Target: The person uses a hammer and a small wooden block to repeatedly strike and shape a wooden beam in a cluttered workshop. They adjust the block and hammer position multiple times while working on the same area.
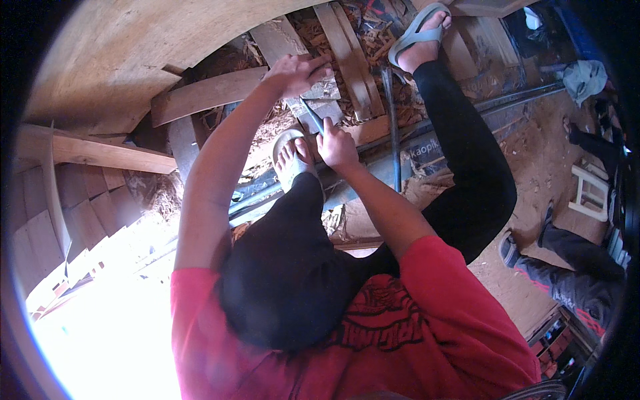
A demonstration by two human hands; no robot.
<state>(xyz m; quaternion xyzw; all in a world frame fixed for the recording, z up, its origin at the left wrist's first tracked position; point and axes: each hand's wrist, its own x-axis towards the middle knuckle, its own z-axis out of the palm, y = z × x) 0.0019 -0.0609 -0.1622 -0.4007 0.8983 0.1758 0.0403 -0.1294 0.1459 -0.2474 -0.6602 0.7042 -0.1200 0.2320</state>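
My left hand point(298, 75) rests on a wooden board point(279, 40) at the far middle, its fingers stretched out to the right and nothing seen in them. Below and to the right, my right hand point(337, 145) is closed round a slim chisel-like tool point(312, 115). The tool slants up and left, its tip near the end of the wood by my left hand; its exact kind is too small to make out. My sandalled left foot point(293, 160) is set just under the wood, beside my right hand.
Wood chips point(373, 47) and planks point(350, 63) surround the work. A curved board point(208, 98) lies left, beneath a large plywood sheet point(133, 53). A metal bar point(393, 133) stands by my right leg. Right are a white stool point(590, 191) and another person's legs point(573, 267).
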